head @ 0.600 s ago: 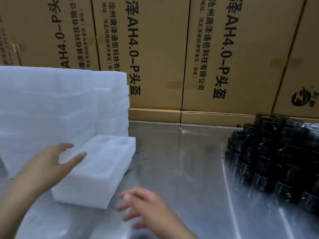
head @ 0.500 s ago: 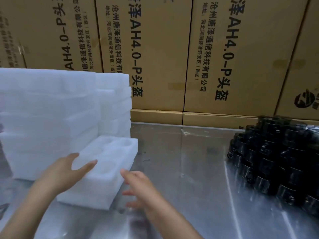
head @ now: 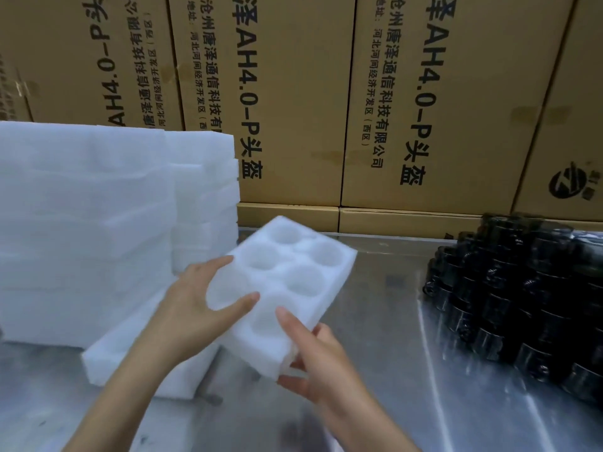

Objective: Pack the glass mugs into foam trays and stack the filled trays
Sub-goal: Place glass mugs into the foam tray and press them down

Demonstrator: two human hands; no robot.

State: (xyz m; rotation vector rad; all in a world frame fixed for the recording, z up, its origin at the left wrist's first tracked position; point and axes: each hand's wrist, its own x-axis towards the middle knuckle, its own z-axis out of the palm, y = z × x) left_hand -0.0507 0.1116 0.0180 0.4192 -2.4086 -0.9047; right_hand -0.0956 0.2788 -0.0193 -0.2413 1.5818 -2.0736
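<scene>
**White foam tray held above the table**

The left hand (head: 192, 308) and right hand (head: 321, 363) both grip a tilted foam tray (head: 287, 288) with six round empty pockets, at centre; dark mugs (head: 522, 305) piled far right; foam stack (head: 98, 223) left.

Steel table (head: 375, 321): foam stacks (head: 81, 239) left, dark mugs (head: 522, 305) right.
</scene>
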